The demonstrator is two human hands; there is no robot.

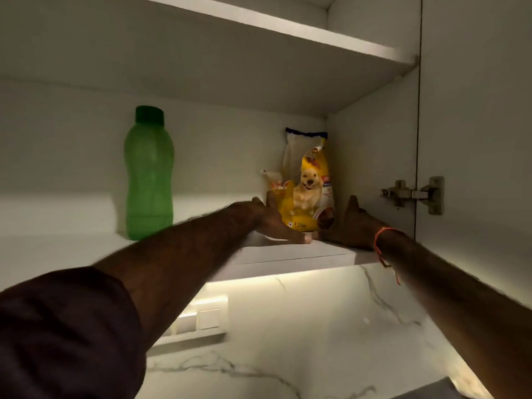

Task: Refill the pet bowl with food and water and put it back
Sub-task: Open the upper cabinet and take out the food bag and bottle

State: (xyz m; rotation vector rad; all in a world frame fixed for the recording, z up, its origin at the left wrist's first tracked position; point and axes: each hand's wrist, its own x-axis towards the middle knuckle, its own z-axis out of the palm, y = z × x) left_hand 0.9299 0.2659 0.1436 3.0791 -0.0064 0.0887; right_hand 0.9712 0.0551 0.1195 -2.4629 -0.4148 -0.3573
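Observation:
A yellow bag of dog food (306, 185) with a puppy printed on it stands upright on the lower shelf (288, 251) of an open wall cupboard, in the right back corner. My left hand (270, 218) lies at the bag's left lower side with straight fingers reaching along its base. My right hand (352, 223) sits at the bag's right lower side, thumb raised, fingers toward the bag's bottom. Both hands flank the bag and touch its base. A green plastic bottle (149, 175) with a green cap stands upright further left on the same shelf. No pet bowl is in view.
The cupboard's upper shelf (331, 41) hangs above the bag. The open door with its metal hinge (414, 194) is at the right. Below the cupboard, a lit marble wall (316, 326) carries white switch plates (201, 316).

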